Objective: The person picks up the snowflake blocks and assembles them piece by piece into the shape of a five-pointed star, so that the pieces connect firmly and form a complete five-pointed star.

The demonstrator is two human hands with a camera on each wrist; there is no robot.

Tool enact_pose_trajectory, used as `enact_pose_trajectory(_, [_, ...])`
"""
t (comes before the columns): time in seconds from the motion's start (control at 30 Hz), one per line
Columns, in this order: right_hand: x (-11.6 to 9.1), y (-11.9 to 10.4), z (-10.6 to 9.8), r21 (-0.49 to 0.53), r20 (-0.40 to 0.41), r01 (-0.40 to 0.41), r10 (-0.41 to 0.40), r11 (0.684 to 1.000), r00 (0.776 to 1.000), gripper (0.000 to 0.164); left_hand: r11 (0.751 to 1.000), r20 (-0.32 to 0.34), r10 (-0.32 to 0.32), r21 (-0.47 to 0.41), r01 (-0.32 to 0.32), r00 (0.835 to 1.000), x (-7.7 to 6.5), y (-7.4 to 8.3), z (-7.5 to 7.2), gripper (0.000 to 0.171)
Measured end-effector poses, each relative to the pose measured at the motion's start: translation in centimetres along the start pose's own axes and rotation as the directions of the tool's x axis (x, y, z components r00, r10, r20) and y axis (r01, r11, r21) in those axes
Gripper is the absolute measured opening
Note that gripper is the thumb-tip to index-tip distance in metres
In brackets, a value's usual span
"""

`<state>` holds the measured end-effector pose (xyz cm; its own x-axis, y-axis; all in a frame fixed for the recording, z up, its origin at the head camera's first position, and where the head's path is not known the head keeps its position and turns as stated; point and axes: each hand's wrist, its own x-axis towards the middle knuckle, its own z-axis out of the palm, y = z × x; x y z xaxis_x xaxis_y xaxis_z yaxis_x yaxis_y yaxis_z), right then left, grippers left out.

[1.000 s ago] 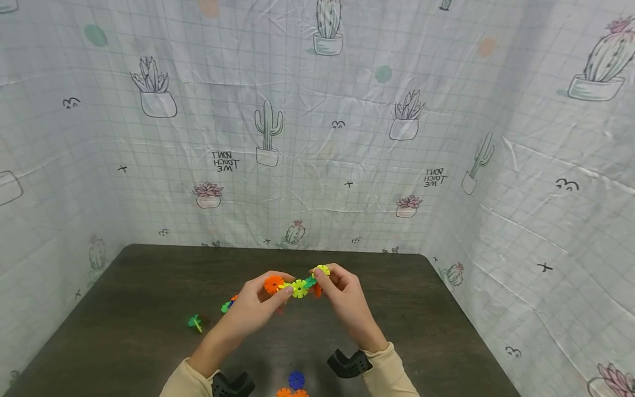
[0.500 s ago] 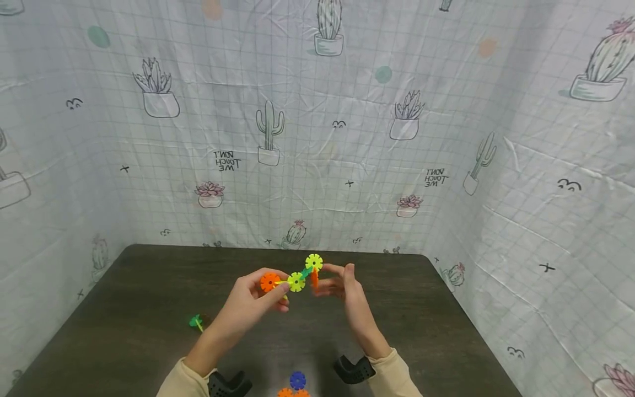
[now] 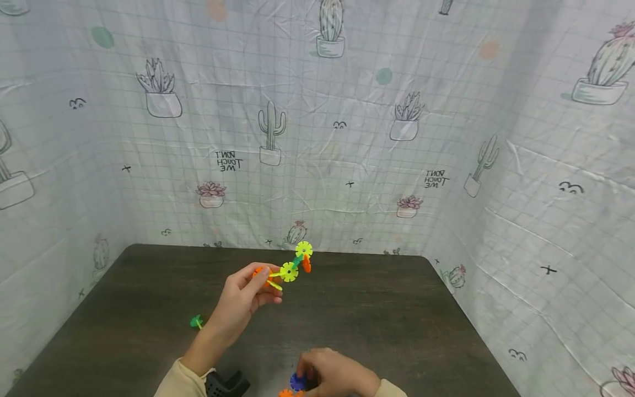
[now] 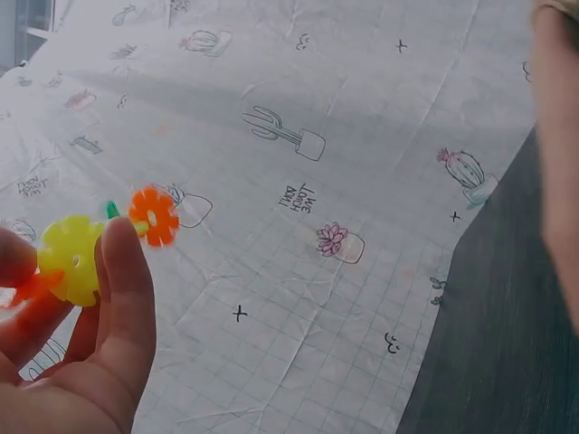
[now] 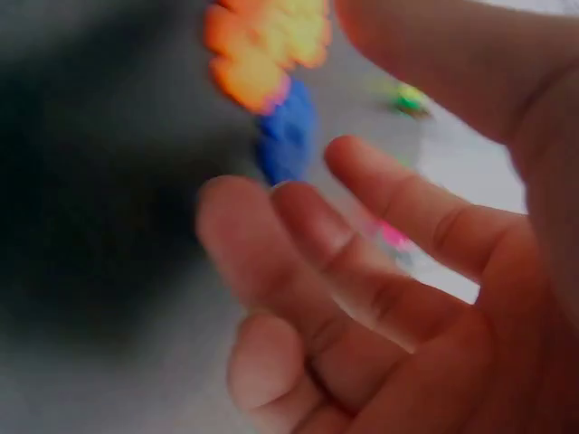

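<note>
My left hand (image 3: 238, 300) is raised over the table and pinches one end of a chain of notched plastic building discs (image 3: 289, 272). The chain has orange, yellow-green and green discs, and its free end slants up to the right. In the left wrist view a yellow disc (image 4: 71, 262) sits between thumb and fingers. Low in the head view, my right hand (image 3: 334, 372) is over a blue notched disc (image 3: 297, 381) joined to orange discs (image 3: 285, 393). The right wrist view is blurred; its loosely bent fingers (image 5: 298, 217) lie beside the blue disc, thumb apart from it.
A small green and yellow disc piece (image 3: 196, 321) lies on the dark wooden table (image 3: 387, 309), left of my left forearm. A cactus-print cloth (image 3: 317, 165) hangs behind the table and along both sides.
My right hand has let go of the chain and dropped to the blue and orange discs near the front. My left hand still holds the chain, slightly further left, its free end tilted higher.
</note>
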<state>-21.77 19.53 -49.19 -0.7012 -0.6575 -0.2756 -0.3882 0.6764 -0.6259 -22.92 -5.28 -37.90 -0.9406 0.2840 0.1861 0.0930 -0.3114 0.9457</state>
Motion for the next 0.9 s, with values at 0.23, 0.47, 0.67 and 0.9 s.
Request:
enact_pose_trajectory(0.23, [3.6, 7.0, 4.0, -0.106, 0.07, 0.043, -0.036, 0.993, 0.997, 0.021, 0.998, 0.038, 0.046, -0.041, -0.045, 0.998, -0.1, -0.3, -0.5, 0.033])
enact_pose_trajectory(0.47, [0.2, -1.8, 0.9, -0.035, 0.035, -0.164, 0.165, 0.986, 0.986, 0.016, 0.998, 0.023, 0.02, -0.056, -0.019, 1.0, -0.3, 0.0, -0.6, 0.023])
enact_pose_trajectory(0.67, [0.0, -0.6, 0.1, 0.031, 0.103, -0.165, 0.161, 0.986, 0.982, 0.017, 0.999, 0.036, 0.019, -0.035, -0.018, 0.999, -0.4, -0.2, -0.7, 0.028])
enact_pose_trajectory(0.9, [-1.3, -1.9, -3.8, 0.333, -0.092, 0.122, -0.097, 0.935, 0.991, 0.003, 0.999, 0.072, 0.042, -0.032, -0.04, 0.997, -0.5, -0.3, -0.7, 0.033])
